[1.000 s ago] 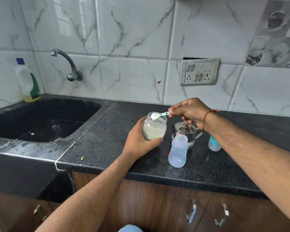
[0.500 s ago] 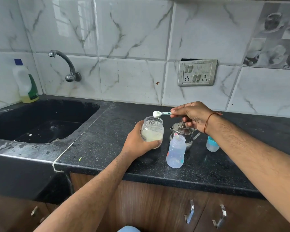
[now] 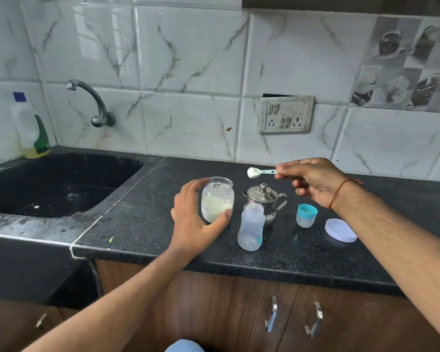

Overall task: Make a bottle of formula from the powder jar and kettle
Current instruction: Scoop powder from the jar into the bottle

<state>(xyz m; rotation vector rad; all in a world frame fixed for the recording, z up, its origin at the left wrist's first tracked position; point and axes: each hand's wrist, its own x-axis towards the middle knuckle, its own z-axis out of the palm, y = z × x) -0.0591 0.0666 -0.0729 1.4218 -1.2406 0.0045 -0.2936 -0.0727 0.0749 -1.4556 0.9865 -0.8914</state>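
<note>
Powder jar [image 3: 217, 199] now down on counter [image 3: 148, 219], left hand [image 3: 196, 219] loosening, fingers open around it | right hand [image 3: 315, 184] pinches heaped scoop [image 3: 258, 172], swung above kettle [image 3: 264, 199] | feeding bottle [image 3: 250, 229] open, awaiting powder.

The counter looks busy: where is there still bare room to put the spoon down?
Bare counter lies between the sink and the powder jar, and along the front edge before the baby bottle. Behind the kettle, towards the wall, is also free. It is crowded where jar, bottle, kettle, blue-rimmed cap and flat lid cluster.
</note>
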